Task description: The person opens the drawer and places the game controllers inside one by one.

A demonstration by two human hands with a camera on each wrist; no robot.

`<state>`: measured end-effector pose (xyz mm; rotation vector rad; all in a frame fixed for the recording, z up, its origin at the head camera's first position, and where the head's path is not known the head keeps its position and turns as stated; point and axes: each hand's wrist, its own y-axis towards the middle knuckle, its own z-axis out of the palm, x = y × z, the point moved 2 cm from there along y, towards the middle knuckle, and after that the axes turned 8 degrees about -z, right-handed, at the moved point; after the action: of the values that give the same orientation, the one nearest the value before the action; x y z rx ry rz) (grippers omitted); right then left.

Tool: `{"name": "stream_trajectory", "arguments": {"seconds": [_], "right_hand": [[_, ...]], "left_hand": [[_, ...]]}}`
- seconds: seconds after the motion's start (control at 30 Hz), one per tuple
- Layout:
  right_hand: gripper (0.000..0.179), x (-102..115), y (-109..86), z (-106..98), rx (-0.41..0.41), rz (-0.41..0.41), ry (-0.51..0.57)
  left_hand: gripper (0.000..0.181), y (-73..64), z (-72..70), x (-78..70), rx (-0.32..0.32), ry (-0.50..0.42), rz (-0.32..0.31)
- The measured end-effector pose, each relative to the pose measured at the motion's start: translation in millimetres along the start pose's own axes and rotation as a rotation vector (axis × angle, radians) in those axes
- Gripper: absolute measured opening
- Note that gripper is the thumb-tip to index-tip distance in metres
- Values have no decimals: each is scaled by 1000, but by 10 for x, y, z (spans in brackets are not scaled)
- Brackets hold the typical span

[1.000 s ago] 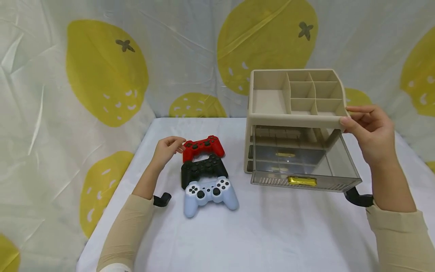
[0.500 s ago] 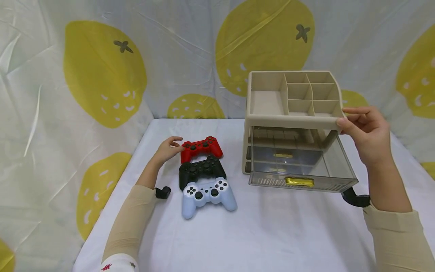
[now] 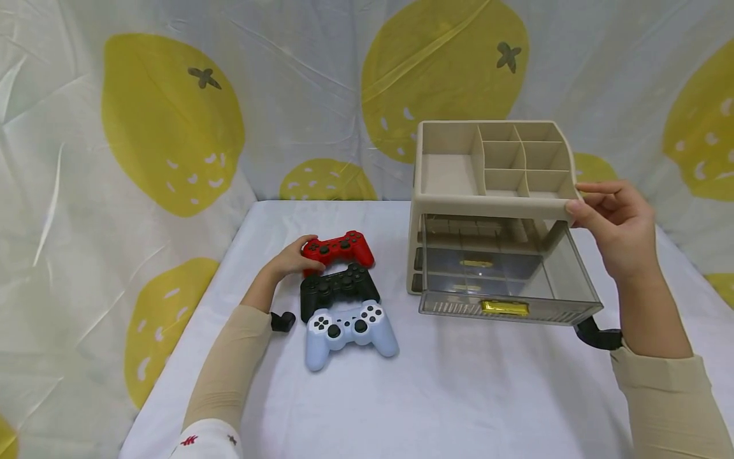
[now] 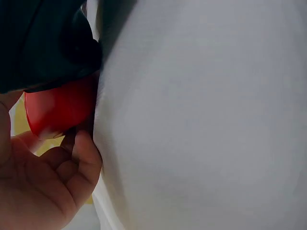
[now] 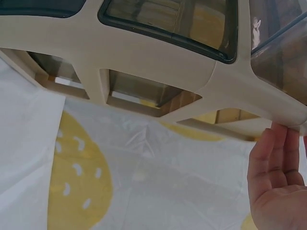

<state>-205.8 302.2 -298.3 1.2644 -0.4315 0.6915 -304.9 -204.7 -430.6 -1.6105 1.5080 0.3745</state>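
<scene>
My left hand (image 3: 288, 260) is at the left grip of a red game controller (image 3: 348, 245), thumb on the near side and fingers round the far side. In the left wrist view the curled fingers of the left hand (image 4: 57, 177) lie beside the red grip (image 4: 60, 108). Just in front lie a black controller (image 3: 338, 288) and a light blue one (image 3: 344, 335) in a column. With thumb and fingers, my right hand (image 3: 622, 229) holds the upper right edge of a beige drawer organizer (image 3: 493, 205). Its clear top drawer (image 3: 504, 280) with a gold handle is pulled out.
Divided compartments (image 3: 507, 156) form the organizer's top. A white cloth (image 3: 355, 408) covers the table, and a lemon-print curtain (image 3: 309, 76) hangs behind and at the left. Black camera mounts (image 3: 599, 335) stick out from both wrists.
My left hand has moved forward and right onto the red controller, its fingers closing round the left grip. The right hand stays on the organizer, and the drawer remains pulled out.
</scene>
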Motion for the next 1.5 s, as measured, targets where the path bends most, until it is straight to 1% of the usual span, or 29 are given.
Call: {"name": "stream_trajectory", "arguments": {"seconds": [0.07, 0.13, 0.2, 0.27, 0.33, 0.43, 0.47, 0.53, 0.7, 0.8, 0.97, 1.23, 1.37, 1.5], "right_hand": [[28, 0, 0, 1, 2, -3, -2], [28, 0, 1, 3, 8, -9, -5], [28, 0, 1, 4, 16, -15, -11], [28, -1, 2, 0, 23, -17, -14], [28, 0, 0, -6, 25, -14, -22], [28, 0, -2, -13, 27, -11, -27], [28, 0, -2, -13, 27, -12, -29], [28, -2, -2, -15, 29, -13, -36], [28, -11, 1, -22, 28, -7, -37], [28, -11, 5, -25, 23, -5, -29], [28, -7, 11, -28, 18, -2, -26], [29, 1, 8, -21, 9, 4, -29], [29, 6, 9, -18, 13, 1, -19], [29, 3, 4, -14, 13, 1, -21]], "left_hand": [[82, 8, 2, -2, -9, 4, 27], [81, 12, 4, -1, -26, -24, 44], [79, 7, 1, -7, -39, -84, 56], [77, -67, -16, -87, -47, -143, 57], [75, -79, -33, -123, -48, -214, 60], [75, -80, -51, -157, -65, -265, 65], [76, -31, -48, -122, -73, -280, 71], [77, 2, -38, -79, -95, -307, 81], [76, -30, -34, -52, -141, -340, 90], [76, -83, -42, -58, -162, -368, 105], [74, -203, -54, -98, -176, -463, 150], [71, -401, -47, -203, -154, -600, 216], [71, -513, -21, -274, -139, -636, 251], [71, -625, 8, -355, -137, -660, 290]]}}
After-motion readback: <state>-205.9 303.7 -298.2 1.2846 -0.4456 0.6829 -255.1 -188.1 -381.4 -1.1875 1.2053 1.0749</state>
